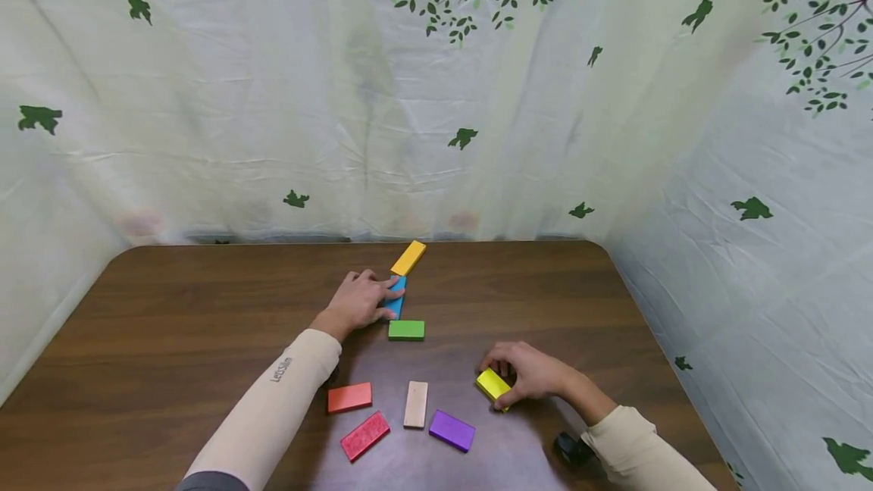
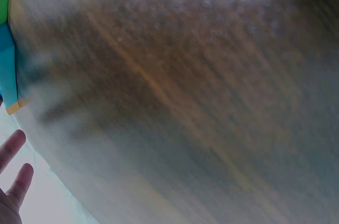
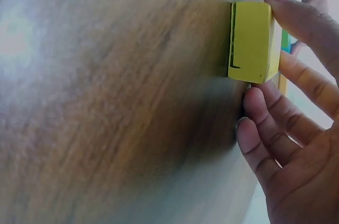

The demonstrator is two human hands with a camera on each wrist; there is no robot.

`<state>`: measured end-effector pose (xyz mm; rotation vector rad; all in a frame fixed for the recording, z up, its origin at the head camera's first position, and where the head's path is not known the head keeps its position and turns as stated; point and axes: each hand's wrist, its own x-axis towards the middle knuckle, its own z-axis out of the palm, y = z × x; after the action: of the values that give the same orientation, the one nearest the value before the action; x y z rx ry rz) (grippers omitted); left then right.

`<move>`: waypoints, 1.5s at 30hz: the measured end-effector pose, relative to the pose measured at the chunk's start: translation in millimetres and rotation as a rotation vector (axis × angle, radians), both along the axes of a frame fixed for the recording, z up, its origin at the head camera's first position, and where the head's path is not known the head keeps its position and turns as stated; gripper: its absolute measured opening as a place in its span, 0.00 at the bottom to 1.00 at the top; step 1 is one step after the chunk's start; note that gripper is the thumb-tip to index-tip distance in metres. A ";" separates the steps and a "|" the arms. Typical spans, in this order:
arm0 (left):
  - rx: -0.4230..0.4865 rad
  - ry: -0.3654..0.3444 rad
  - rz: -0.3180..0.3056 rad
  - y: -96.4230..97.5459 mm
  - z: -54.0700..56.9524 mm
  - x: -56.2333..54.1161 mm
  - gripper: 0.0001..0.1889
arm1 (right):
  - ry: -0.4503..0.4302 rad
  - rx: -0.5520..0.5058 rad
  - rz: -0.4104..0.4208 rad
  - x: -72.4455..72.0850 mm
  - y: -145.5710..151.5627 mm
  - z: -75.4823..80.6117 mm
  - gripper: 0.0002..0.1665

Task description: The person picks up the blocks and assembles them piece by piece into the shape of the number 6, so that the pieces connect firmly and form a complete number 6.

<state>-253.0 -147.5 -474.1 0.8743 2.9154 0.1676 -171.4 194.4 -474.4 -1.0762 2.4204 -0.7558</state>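
Up the table, my left hand [image 1: 358,300] has its thumb and fingers at the blue block [image 1: 395,298], thumb toward the near end and fingertips across the upper part. The blue block lies between an orange-yellow block [image 1: 408,258] beyond it and a green block [image 1: 406,330] on the near side, forming a line. At the right, my right hand [image 1: 528,372] grips a yellow block [image 3: 251,41] by its ends, thumb at one end and fingers at the other. The right wrist view shows its remaining fingers curled beneath, close over the table.
Nearer on the brown wooden table [image 1: 204,309] lie a coral block [image 1: 350,398], a red block [image 1: 364,436], a pale wood block [image 1: 415,404] and a purple block [image 1: 452,431]. A leaf-patterned white curtain [image 1: 273,97] hangs behind the table and along its right side.
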 end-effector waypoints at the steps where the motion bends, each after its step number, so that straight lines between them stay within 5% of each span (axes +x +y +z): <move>1: 0.002 -0.001 0.001 0.3 -0.1 0.0 0.31 | 0.000 0.001 -0.002 0.2 0.1 0.4 0.27; 19: 0.010 -0.010 0.011 1.2 -1.3 -0.3 0.31 | 0.012 -0.034 0.018 -9.9 -7.2 -0.8 0.26; 45: -0.006 -0.006 0.015 0.8 -1.5 0.6 0.31 | -0.005 0.010 0.041 -49.5 -46.9 3.1 0.26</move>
<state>-252.4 -146.7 -475.6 0.8504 2.9161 0.1620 -220.9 147.5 -471.3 -1.1153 2.3876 -0.7310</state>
